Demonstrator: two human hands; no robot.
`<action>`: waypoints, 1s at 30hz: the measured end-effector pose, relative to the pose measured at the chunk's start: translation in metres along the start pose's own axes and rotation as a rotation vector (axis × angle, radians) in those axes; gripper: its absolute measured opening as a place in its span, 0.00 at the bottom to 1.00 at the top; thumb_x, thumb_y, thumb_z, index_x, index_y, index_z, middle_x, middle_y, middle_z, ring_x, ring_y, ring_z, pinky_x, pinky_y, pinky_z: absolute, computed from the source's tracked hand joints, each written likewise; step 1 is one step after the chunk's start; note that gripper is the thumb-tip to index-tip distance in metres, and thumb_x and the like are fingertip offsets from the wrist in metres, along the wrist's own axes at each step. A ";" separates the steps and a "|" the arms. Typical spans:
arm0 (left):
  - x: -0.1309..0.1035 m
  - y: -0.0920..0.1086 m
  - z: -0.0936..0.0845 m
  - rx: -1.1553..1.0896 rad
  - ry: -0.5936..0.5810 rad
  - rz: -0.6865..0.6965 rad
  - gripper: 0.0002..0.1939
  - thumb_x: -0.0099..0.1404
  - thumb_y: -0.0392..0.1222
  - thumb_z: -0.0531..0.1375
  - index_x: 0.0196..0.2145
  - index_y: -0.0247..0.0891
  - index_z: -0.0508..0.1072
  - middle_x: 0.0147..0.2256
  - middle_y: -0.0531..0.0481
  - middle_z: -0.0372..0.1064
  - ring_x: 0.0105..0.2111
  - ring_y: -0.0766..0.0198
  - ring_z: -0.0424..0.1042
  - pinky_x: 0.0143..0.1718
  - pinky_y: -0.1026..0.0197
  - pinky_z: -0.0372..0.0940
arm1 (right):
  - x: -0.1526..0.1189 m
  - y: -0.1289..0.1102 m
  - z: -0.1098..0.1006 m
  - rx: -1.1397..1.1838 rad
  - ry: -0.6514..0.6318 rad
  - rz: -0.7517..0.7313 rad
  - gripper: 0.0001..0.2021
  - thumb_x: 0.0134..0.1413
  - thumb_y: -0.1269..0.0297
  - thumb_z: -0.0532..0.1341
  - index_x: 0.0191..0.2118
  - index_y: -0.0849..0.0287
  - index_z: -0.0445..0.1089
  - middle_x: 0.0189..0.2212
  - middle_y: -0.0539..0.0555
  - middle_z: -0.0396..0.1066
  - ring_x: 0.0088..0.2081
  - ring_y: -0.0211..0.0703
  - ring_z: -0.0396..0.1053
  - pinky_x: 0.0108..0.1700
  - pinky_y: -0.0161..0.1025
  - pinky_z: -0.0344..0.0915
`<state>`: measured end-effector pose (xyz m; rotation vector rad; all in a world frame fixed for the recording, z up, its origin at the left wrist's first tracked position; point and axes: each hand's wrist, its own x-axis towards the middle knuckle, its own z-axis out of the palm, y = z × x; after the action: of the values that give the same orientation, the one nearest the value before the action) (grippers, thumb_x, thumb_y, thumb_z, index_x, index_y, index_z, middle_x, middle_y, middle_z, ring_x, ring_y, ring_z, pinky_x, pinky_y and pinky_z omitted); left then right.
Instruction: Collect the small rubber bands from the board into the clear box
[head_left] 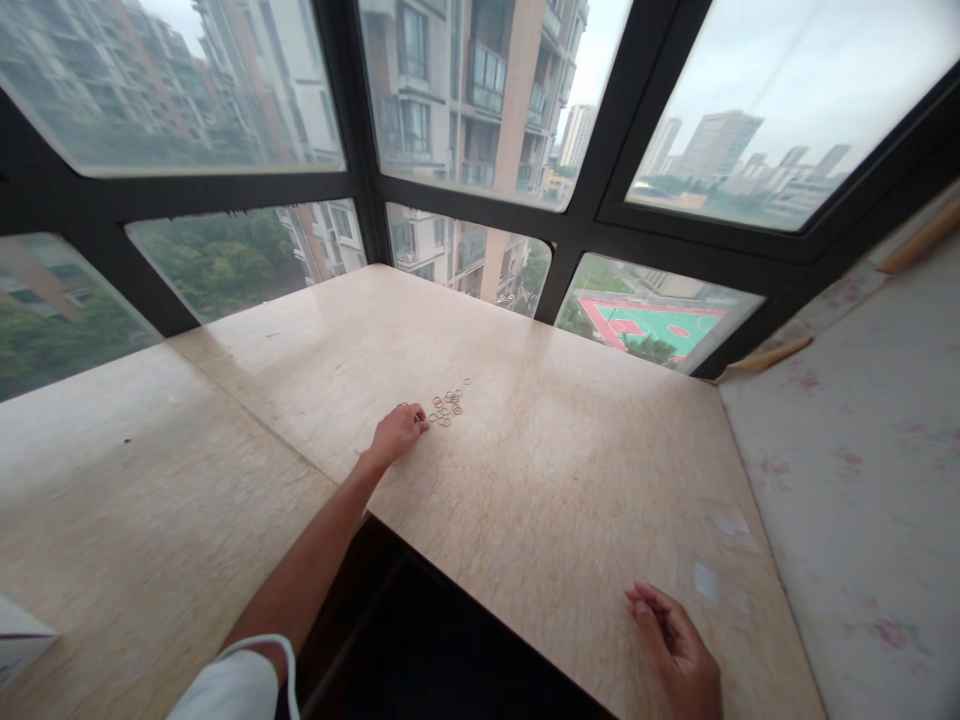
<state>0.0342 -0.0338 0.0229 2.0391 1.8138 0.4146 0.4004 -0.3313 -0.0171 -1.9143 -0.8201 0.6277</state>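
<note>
1. Small, thin, multicoloured rings (445, 411), material unclear: clustered on marbled bench (517, 500), left hand's (400, 433) two o'clock.
2. Left hand: grip nearly closed, suiting small pieces; contents unclear.
3. Right hand (686, 660): grip half-open, seemingly empty, likely resting.

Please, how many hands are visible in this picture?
2: the left hand beside the small rings on the counter, the right hand nearer the camera, toward the wall.

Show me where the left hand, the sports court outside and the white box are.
Left hand (397, 434): head view, on the back of the hand.
Sports court (654, 321): head view, on its green surface.
White box (18, 654): head view, on its visible side.
</note>
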 end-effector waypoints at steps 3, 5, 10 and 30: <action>0.009 0.000 -0.004 -0.036 -0.027 0.006 0.04 0.56 0.40 0.60 0.30 0.38 0.73 0.32 0.48 0.72 0.34 0.60 0.70 0.33 0.62 0.59 | 0.001 0.000 0.000 0.011 -0.002 0.005 0.27 0.41 0.42 0.61 0.40 0.61 0.72 0.39 0.59 0.76 0.41 0.51 0.74 0.44 0.40 0.70; 0.013 -0.001 -0.006 -0.071 -0.032 0.015 0.04 0.55 0.39 0.61 0.30 0.38 0.73 0.31 0.49 0.72 0.32 0.62 0.70 0.32 0.63 0.60 | 0.001 0.001 0.000 0.019 -0.001 0.003 0.27 0.41 0.42 0.62 0.39 0.61 0.72 0.38 0.59 0.76 0.41 0.51 0.74 0.44 0.40 0.71; 0.023 -0.001 -0.010 -0.161 0.009 0.020 0.06 0.56 0.42 0.60 0.29 0.37 0.74 0.28 0.50 0.73 0.31 0.63 0.71 0.31 0.64 0.61 | 0.001 0.003 0.001 0.016 0.008 -0.026 0.26 0.41 0.43 0.62 0.39 0.60 0.73 0.37 0.58 0.77 0.40 0.51 0.74 0.42 0.39 0.71; 0.095 0.057 -0.007 -0.130 -0.094 0.219 0.15 0.60 0.48 0.55 0.29 0.37 0.77 0.26 0.48 0.73 0.27 0.63 0.70 0.29 0.65 0.61 | 0.005 0.012 0.000 0.095 -0.029 0.034 0.25 0.41 0.44 0.64 0.38 0.62 0.74 0.38 0.60 0.77 0.40 0.51 0.75 0.43 0.38 0.72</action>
<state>0.0933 0.0561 0.0528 2.1353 1.4756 0.4763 0.4074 -0.3320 -0.0282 -1.8405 -0.7634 0.7042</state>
